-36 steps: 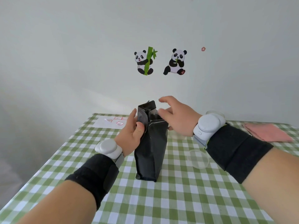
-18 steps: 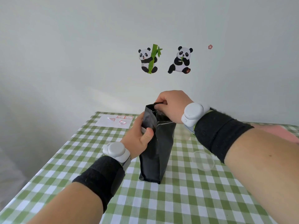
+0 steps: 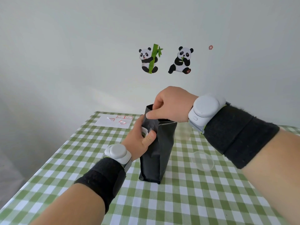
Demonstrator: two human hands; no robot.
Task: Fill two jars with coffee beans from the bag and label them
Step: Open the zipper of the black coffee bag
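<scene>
From the head camera: held the black coffee bag [image 3: 155, 151] upright at mid-desk [image 3: 178, 200], left hand [image 3: 141, 140] grip wrapped round its side, seemingly for steadiness. Pinched the top flap in the right hand [image 3: 172, 104] grip, apparently to open the mouth. Left a clear, empty-looking vessel [image 3: 203, 160] just beside.

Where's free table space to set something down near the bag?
There is bare cloth in front of the bag, between the forearms, down to the near edge of the table. There is more on the left, between the label sheet and the left hand. Right of the bag is crowded: the clear lid lies there, with the right hand and its forearm overhead.
</scene>
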